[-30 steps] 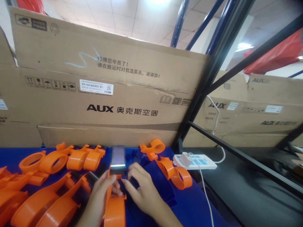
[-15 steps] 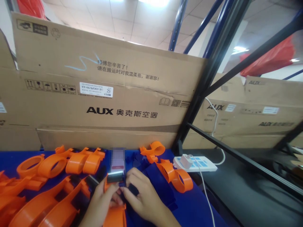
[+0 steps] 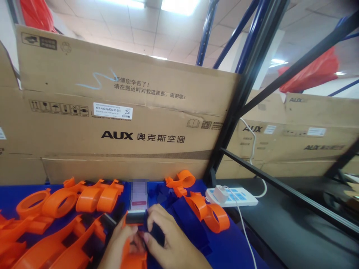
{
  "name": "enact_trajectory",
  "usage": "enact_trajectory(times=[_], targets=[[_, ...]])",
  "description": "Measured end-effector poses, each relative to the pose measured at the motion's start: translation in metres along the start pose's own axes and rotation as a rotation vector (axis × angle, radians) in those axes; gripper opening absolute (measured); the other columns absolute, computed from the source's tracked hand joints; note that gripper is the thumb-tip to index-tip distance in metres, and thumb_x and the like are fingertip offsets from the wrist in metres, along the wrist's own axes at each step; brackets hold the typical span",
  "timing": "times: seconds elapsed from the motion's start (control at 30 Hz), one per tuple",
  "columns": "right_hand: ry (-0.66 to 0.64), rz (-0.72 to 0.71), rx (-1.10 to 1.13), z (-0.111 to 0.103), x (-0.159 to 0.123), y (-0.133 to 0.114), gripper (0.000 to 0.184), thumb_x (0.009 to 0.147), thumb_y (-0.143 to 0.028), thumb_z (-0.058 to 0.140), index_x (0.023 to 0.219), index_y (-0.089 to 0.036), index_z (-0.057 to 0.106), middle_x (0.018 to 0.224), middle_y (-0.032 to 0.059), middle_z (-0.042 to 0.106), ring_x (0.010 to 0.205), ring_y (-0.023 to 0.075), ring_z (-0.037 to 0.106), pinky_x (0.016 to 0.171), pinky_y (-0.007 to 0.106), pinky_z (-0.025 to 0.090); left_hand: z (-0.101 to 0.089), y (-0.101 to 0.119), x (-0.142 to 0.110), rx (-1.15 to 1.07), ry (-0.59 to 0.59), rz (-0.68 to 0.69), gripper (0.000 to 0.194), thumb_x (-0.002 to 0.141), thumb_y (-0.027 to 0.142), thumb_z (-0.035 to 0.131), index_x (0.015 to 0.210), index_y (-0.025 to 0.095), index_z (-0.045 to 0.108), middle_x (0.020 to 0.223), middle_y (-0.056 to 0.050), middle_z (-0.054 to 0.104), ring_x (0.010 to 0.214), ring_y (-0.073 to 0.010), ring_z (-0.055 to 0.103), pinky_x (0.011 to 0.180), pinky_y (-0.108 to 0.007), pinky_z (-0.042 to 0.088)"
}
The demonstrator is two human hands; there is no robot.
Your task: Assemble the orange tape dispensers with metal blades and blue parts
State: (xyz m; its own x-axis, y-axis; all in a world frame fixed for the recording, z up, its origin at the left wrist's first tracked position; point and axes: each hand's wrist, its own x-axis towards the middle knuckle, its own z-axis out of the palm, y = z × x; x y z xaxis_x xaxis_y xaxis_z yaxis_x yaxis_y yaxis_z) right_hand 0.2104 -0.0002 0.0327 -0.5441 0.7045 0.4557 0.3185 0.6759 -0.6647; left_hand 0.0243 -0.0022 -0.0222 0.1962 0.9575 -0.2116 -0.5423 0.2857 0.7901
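In the head view my left hand point(image 3: 119, 239) is closed around an orange tape dispenser point(image 3: 133, 258), whose top end carries a black strip point(image 3: 135, 218) and a toothed edge. From the right, my right hand point(image 3: 169, 237) pinches a small dark blue piece point(image 3: 145, 221) against the side of that same end. The fingers partly cover where the two parts meet. More orange tape dispensers point(image 3: 60, 203) lie to the left of my hands, some with black parts on them. Flat dark blue pieces point(image 3: 187, 220) are stacked just right of my right hand.
A phone point(image 3: 139, 203) lies beyond my hands on the blue table surface point(image 3: 238, 243). Orange dispenser bodies point(image 3: 217, 218) rest at right, by a white power strip point(image 3: 244, 197) with a cable. A large carton point(image 3: 157, 112) and a black rack post point(image 3: 224, 142) stand behind.
Both hands stay on the held dispenser, its top end tipped slightly so the toothed edge shows less. The left thumb has shifted lower and left. The camera view has tilted slightly upward.
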Motion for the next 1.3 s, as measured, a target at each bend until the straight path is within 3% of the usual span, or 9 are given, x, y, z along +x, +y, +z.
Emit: enact_trajectory(times=[0.13, 0.2, 0.33, 0.47, 0.53, 0.7, 0.87, 1.0, 1.3], targets=[[0.059, 0.146, 0.238, 0.003, -0.001, 0.002, 0.020, 0.107, -0.038, 0.045, 0.094, -0.023, 0.051, 0.092, 0.0023, 0.060, 0.086, 0.0186, 0.057, 0.082, 0.032, 0.045, 0.004, 0.007, -0.002, -0.135, -0.100, -0.076, 0.061, 0.072, 0.027, 0.081, 0.130, 0.021, 0.064, 0.066, -0.002, 0.072, 0.052, -0.0249, 0.071, 0.060, -0.039, 0.058], [0.082, 0.218, 0.392, 0.005, 0.000, 0.003, 0.021, 0.105, -0.045, 0.051, 0.108, -0.024, 0.052, 0.098, 0.0022, 0.061, 0.081, 0.0168, 0.058, 0.079, 0.032, 0.047, 0.008, 0.010, -0.004, -0.161, -0.077, -0.084, 0.079, 0.070, 0.027, 0.084, 0.144, 0.026, 0.057, 0.071, -0.002, 0.074, 0.060, -0.0286, 0.075, 0.065, -0.043, 0.060], [-0.018, 0.290, 0.732, 0.008, 0.002, 0.004, 0.048, 0.100, -0.051, 0.061, 0.139, -0.029, 0.043, 0.113, 0.0053, 0.063, 0.076, 0.0150, 0.060, 0.076, 0.032, 0.049, 0.014, 0.018, -0.005, -0.158, -0.009, -0.027, 0.094, 0.064, 0.022, 0.089, 0.150, 0.033, 0.053, 0.091, -0.006, 0.080, 0.084, -0.0359, 0.078, 0.076, -0.048, 0.061], [-0.089, 0.330, 0.887, 0.012, 0.002, 0.003, 0.051, 0.097, -0.054, 0.064, 0.138, -0.027, 0.047, 0.104, 0.0038, 0.066, 0.063, 0.0108, 0.053, 0.063, 0.026, 0.041, 0.011, 0.017, -0.006, -0.161, -0.055, -0.002, 0.093, 0.063, 0.020, 0.088, 0.149, 0.030, 0.054, 0.105, -0.011, 0.080, 0.101, -0.0415, 0.074, 0.088, -0.053, 0.059], [-0.031, 0.345, 0.930, 0.014, 0.003, 0.003, 0.049, 0.094, -0.053, 0.069, 0.131, -0.027, 0.051, 0.102, 0.0023, 0.066, 0.061, 0.0092, 0.052, 0.059, 0.023, 0.036, 0.007, 0.012, -0.007, -0.179, -0.090, -0.023, 0.094, 0.064, 0.021, 0.086, 0.151, 0.029, 0.052, 0.106, -0.011, 0.080, 0.104, -0.0418, 0.074, 0.093, -0.058, 0.056], [0.183, 0.349, 0.937, 0.017, 0.008, 0.008, 0.043, 0.089, -0.044, 0.078, 0.118, -0.025, 0.052, 0.095, -0.0002, 0.063, 0.086, 0.0140, 0.061, 0.074, 0.024, 0.044, 0.003, -0.008, -0.008, -0.239, -0.165, -0.062, 0.085, 0.067, 0.031, 0.086, 0.146, 0.026, 0.056, 0.107, -0.012, 0.079, 0.105, -0.0376, 0.075, 0.104, -0.058, 0.049], [0.192, 0.345, 0.905, 0.025, 0.005, 0.017, 0.049, 0.088, -0.047, 0.080, 0.116, -0.026, 0.045, 0.093, -0.0022, 0.058, 0.068, 0.0094, 0.055, 0.057, 0.020, 0.043, 0.013, -0.011, -0.011, -0.039, -0.049, 0.038, 0.076, 0.071, 0.041, 0.090, 0.139, 0.018, 0.063, 0.110, -0.020, 0.078, 0.097, -0.0384, 0.077, 0.096, -0.056, 0.056], [0.176, 0.309, 0.889, 0.033, 0.002, 0.025, 0.052, 0.088, -0.052, 0.078, 0.114, -0.028, 0.039, 0.100, -0.0015, 0.057, 0.056, 0.0060, 0.045, 0.045, 0.018, 0.040, 0.024, 0.000, -0.015, -0.020, 0.010, 0.128, 0.070, 0.061, 0.038, 0.096, 0.124, 0.017, 0.074, 0.115, -0.019, 0.078, 0.112, -0.0444, 0.071, 0.099, -0.056, 0.056], [0.244, 0.232, 0.745, 0.039, 0.003, 0.030, 0.051, 0.088, -0.059, 0.074, 0.111, -0.028, 0.041, 0.091, -0.0021, 0.054, 0.063, 0.0096, 0.045, 0.056, 0.023, 0.041, 0.031, 0.010, -0.020, 0.006, 0.093, 0.215, 0.046, 0.060, 0.027, 0.093, 0.103, 0.017, 0.080, 0.115, -0.016, 0.079, 0.134, -0.0456, 0.057, 0.112, -0.054, 0.047]])
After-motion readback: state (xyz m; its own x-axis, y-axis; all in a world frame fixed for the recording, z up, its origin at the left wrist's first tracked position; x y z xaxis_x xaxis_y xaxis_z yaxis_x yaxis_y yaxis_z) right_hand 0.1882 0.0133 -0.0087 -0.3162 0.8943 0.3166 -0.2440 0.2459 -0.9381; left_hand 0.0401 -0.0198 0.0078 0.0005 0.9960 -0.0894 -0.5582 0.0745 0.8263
